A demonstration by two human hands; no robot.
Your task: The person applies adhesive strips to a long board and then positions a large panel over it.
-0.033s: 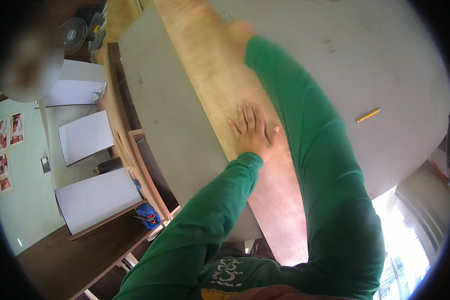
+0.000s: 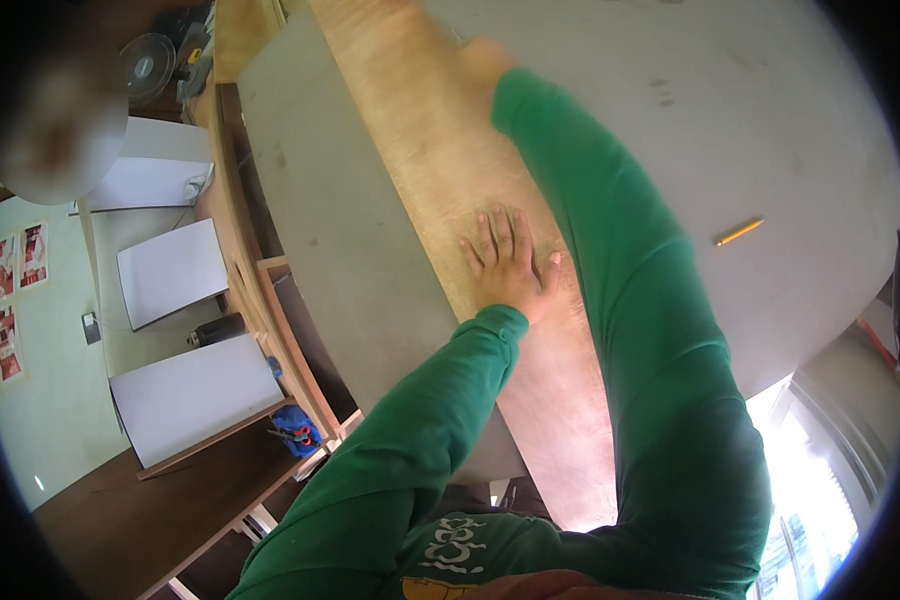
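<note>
Item: one long, tan wooden board point(image 2: 420, 130), which lay flat on the grey worktop point(image 2: 340, 200), between and beneath the two arms. Item: left hand point(image 2: 511, 275), set palm down on the board, fingers spread wide and gripping nothing. Item: right hand point(image 2: 485, 65), outstretched at the board's far right side, blurred; finger opening and any hold could not be told. Item: one yellow pencil point(image 2: 739, 232), which lay well apart, right. Handling note, by judgement: good steadying called for even palm pressure and fingertips clear of the edges.
</note>
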